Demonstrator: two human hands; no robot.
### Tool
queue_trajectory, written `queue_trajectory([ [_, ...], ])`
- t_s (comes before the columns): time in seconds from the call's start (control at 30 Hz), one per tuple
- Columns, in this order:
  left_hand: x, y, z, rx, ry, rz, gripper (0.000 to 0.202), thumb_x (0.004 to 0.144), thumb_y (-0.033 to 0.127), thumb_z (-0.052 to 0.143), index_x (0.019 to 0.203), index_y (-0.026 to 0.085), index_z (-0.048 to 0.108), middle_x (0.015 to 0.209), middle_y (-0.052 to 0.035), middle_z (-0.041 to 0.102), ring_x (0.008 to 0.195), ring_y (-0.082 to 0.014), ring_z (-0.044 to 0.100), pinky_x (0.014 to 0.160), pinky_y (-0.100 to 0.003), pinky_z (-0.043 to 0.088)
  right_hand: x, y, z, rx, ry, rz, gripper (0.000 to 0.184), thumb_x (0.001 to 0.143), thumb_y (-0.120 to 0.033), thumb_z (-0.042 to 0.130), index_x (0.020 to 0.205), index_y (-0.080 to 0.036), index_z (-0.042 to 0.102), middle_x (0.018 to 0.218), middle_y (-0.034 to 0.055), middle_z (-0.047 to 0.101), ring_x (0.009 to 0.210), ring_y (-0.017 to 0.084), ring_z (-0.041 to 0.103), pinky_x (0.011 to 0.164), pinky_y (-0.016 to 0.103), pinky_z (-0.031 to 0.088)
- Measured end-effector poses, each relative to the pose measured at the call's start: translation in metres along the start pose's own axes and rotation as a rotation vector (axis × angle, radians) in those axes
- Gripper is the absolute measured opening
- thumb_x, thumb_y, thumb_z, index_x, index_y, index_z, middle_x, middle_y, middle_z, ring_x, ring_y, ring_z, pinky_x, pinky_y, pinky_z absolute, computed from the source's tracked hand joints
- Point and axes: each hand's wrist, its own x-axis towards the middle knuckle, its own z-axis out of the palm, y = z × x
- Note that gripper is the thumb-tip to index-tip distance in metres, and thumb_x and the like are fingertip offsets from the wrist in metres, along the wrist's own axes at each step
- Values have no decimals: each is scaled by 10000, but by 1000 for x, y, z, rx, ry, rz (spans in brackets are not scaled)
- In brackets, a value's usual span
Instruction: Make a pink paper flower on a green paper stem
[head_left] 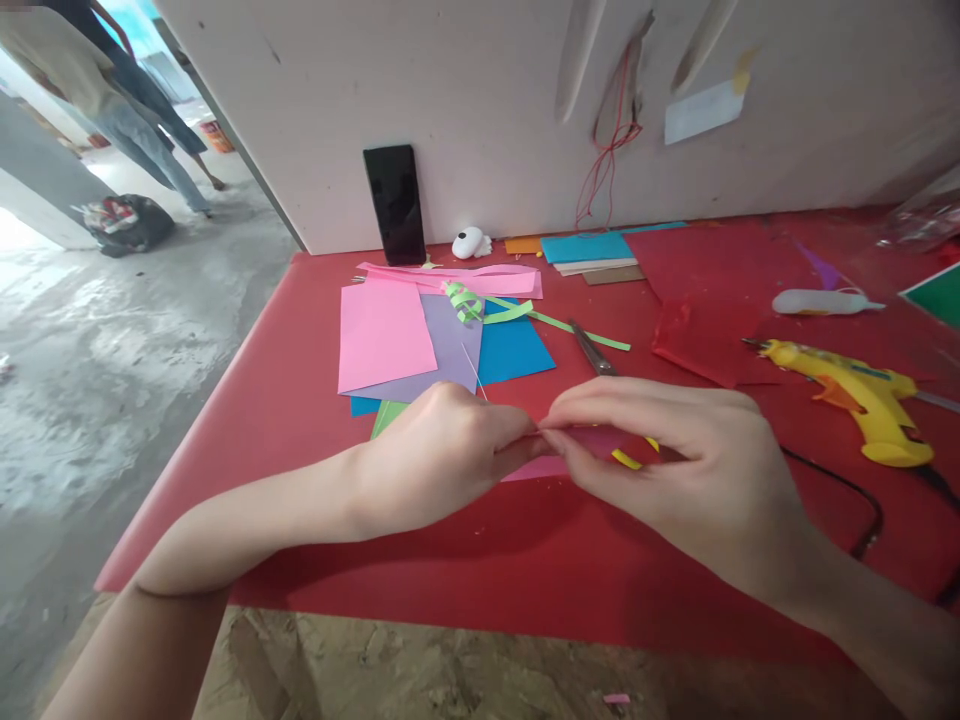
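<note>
My left hand (442, 450) and my right hand (675, 455) meet over the red table cover (465, 570), fingertips pinched together on a small pink paper piece (536, 466) that shows below them. Both hands are closed on it. A thin wire (472, 370) sticks up behind my left hand. Scissors (592, 352) with a yellow handle part lie under and behind my right hand. Just beyond are stacked paper sheets: pink (381, 335), lilac (450, 345), blue (514, 350) and a green corner (386, 415).
A yellow glue gun (862, 395) with a black cord lies at the right, a white glue bottle (817, 301) behind it. Green paper strips (480, 305), pink strips, more coloured paper, a black phone (395, 203) and a small white figure (471, 242) sit by the wall. People stand far left.
</note>
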Motion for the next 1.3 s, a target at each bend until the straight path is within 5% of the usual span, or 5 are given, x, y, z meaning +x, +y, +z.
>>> queue_trajectory([
  [0.4, 7, -2, -17, 76, 121, -55, 384, 844, 221, 621, 481, 119, 552, 447, 84, 243, 470, -41, 173, 369, -156, 210, 11, 28, -26, -82, 80, 214, 112, 719, -181, 654, 619, -229, 661, 635, -35, 688, 596, 139, 632, 548, 259, 480],
  [0.6, 6, 3, -39, 112, 278, -197, 473, 844, 312, 625, 428, 138, 485, 472, 65, 187, 474, -44, 159, 375, -202, 145, 24, 36, -38, -96, 306, 395, 24, 706, -189, 695, 689, -195, 710, 675, 8, 704, 645, 140, 647, 628, 281, 498],
  [0.83, 9, 1, -31, 37, 239, -193, 379, 860, 300, 596, 518, 139, 569, 444, 73, 293, 428, -30, 212, 368, -189, 189, 18, 33, -12, 497, -101, 336, 135, 814, -279, 627, 924, -253, 701, 971, -1, 725, 911, 150, 676, 862, 293, 542],
  [1.13, 6, -3, -24, -153, 138, -201, 295, 922, 331, 498, 999, 122, 691, 459, 57, 536, 362, -45, 328, 393, -187, 343, 17, 43, -2, 705, -24, 457, 124, 809, -361, 665, 880, -261, 678, 851, -42, 656, 794, 82, 607, 765, 199, 484],
  [1.3, 6, -14, -18, -520, 52, -72, 417, 1001, 273, 247, 1255, 166, 560, 782, -37, 701, 743, -102, 667, 720, -220, 543, 16, 37, 2, 890, -129, 551, 128, 764, -330, 695, 801, -224, 633, 755, -42, 587, 689, 77, 554, 663, 201, 460],
])
